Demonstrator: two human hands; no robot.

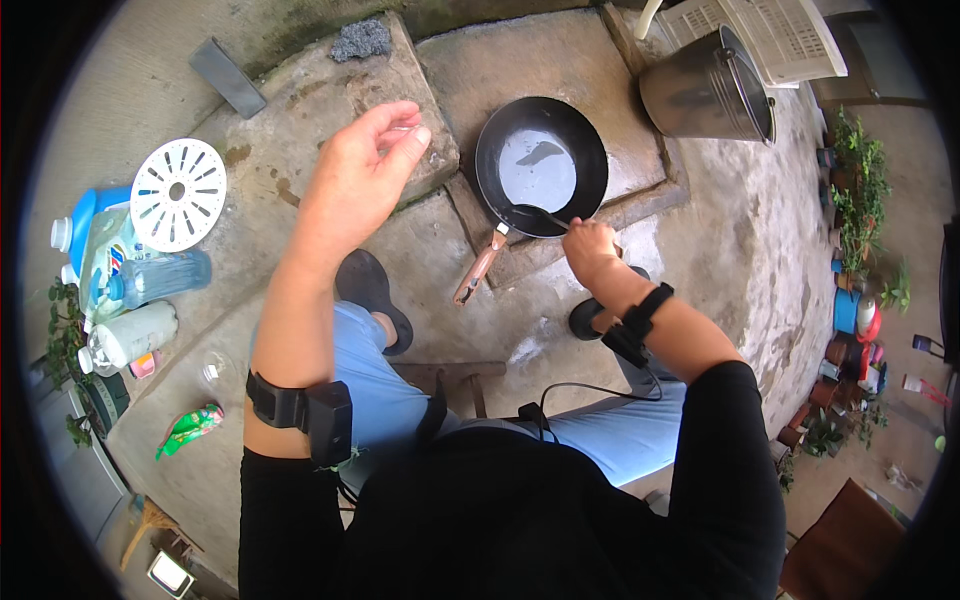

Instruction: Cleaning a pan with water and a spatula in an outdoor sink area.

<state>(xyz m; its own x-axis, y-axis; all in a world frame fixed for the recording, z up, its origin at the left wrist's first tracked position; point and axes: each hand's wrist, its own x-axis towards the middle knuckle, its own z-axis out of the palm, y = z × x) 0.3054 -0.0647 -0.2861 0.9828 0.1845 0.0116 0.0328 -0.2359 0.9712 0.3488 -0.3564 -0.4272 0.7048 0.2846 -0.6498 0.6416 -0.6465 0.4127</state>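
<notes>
My right hand grips the handle of a dark utensil, perhaps a ladle or spatula, whose head rests inside the pan near its front wall. The black frying pan sits on a wet, low concrete slab; a bright, glossy patch covers its bottom, likely water. Its brown handle points toward me, with neither hand on it. Left of the pan, my left hand is raised in the air, empty, thumb and fingers apart. Beyond it, a grey scouring pad lies on a concrete block.
A dark bucket lies tipped by a white plastic basket. At left are a dark rectangular block, a white slotted disc, several plastic bottles and a green packet. Potted plants line the right side.
</notes>
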